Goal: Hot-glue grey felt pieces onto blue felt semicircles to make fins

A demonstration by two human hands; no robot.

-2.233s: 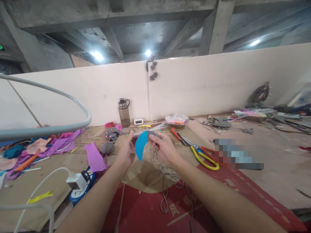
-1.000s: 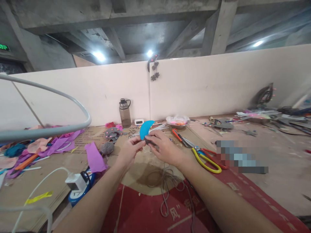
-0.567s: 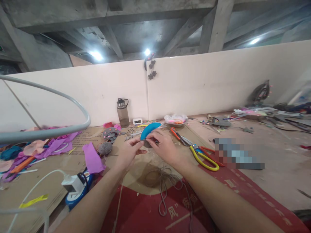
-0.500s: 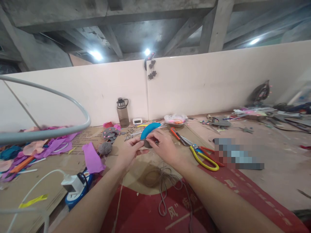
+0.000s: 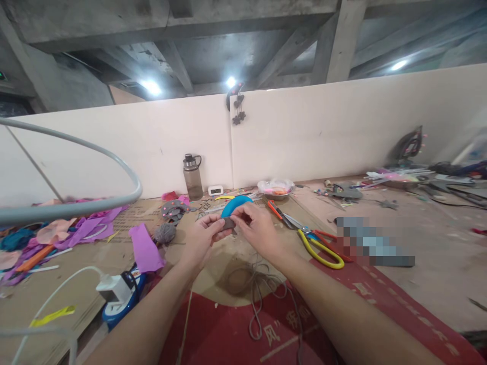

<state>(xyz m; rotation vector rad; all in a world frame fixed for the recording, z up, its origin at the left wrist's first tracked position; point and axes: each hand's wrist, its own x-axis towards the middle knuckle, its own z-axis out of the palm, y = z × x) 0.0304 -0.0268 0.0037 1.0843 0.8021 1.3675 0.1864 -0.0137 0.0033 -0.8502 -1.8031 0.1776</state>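
Observation:
Close together above the cardboard, both of my hands hold a blue curved piece (image 5: 236, 203) with a small dark grey piece (image 5: 228, 223) at its near edge. The thumb and fingers of my left hand (image 5: 203, 235) pinch the grey piece from the left. My right hand (image 5: 257, 225) has its thumb and fingertips pressed together at the right side of the same work. Part of the blue curve is hidden behind the right fingers. Below the hands, loose grey cord (image 5: 257, 299) lies in loops on the red and brown board.
Scissors (image 5: 319, 251) with yellow and red handles and an orange cutter (image 5: 274, 209) lie right of my hands. A bottle (image 5: 193, 182), a grey yarn ball (image 5: 165, 233) and purple cloth (image 5: 146, 248) are leftward. A power strip (image 5: 124, 309) sits near my left forearm; a grey tube (image 5: 117, 165) arches above.
The grey piece has turned and now shows a flatter, longer face between my fingers. The blue curve has dipped slightly. My left fingers have closed in under the grey piece.

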